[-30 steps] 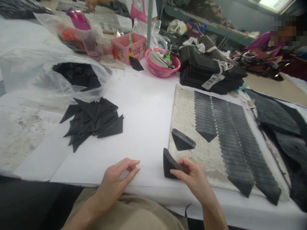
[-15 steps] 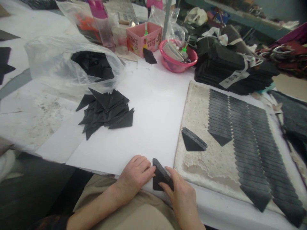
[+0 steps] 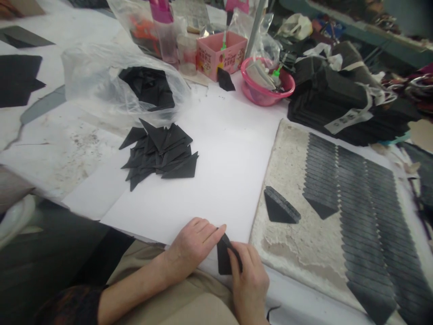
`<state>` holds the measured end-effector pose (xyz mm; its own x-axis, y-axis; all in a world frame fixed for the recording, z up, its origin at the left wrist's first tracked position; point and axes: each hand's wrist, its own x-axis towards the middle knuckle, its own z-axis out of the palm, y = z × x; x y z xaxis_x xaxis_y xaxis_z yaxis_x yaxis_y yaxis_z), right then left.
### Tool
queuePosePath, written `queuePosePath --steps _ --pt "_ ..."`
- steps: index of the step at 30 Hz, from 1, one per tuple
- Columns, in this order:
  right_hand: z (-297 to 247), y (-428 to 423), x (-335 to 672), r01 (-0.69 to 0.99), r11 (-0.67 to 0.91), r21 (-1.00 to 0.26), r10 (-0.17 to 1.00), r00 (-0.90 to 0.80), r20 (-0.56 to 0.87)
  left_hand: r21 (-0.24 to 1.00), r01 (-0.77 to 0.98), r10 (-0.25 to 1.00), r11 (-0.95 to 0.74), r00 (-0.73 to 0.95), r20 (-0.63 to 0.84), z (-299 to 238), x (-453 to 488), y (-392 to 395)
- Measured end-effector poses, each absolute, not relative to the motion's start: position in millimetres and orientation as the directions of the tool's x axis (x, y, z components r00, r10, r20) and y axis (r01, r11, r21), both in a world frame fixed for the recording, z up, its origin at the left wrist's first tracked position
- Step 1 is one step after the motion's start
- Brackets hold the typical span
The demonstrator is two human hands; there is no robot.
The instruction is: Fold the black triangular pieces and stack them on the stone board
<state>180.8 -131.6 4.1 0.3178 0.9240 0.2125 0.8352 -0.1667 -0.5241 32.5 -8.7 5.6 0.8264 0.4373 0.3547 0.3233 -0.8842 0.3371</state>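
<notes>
At the front edge of the white table, both hands work on one black triangular piece [image 3: 223,261] of flat material. My left hand [image 3: 193,247] is closed with its fingers curled, and its thumb presses at the piece's upper corner. From the other side, my right hand [image 3: 251,276] grips the slanted edge between thumb and fingers. That edge stands bent up under the right fingers, which hide part of it. Just beyond, a similar piece with a grey textured folded edge [image 3: 281,206] lies on a worn pale board [image 3: 291,246].
Overlapping rows of black pieces [image 3: 361,216] cover the board's right side. Left of centre lies a loose pile of black triangles [image 3: 160,153], with a clear plastic bag [image 3: 88,81] behind it. Farther back are a pink box [image 3: 211,58], pink basin [image 3: 264,95] and tied black stack [image 3: 324,99].
The right fingers have closed farther over the slanted edge, covering the grey strip that showed before. The left thumb has shifted onto the upper corner. The whole view has swung slightly left.
</notes>
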Motion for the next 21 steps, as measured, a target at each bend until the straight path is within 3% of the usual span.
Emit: queuePosePath --steps 10,21 --pt "0.6 -135.1 185.2 0.825 -0.079 -0.559 0.937 0.254 0.241 0.311 0.355 0.455 -0.881 0.814 0.361 8.3 35.4 -8.3" --pt "-3.5 -136.6 185.2 0.879 -0.023 -0.477 0.933 0.19 0.305 0.337 0.297 0.421 -0.894 0.815 0.398 3.7 31.0 -9.5"
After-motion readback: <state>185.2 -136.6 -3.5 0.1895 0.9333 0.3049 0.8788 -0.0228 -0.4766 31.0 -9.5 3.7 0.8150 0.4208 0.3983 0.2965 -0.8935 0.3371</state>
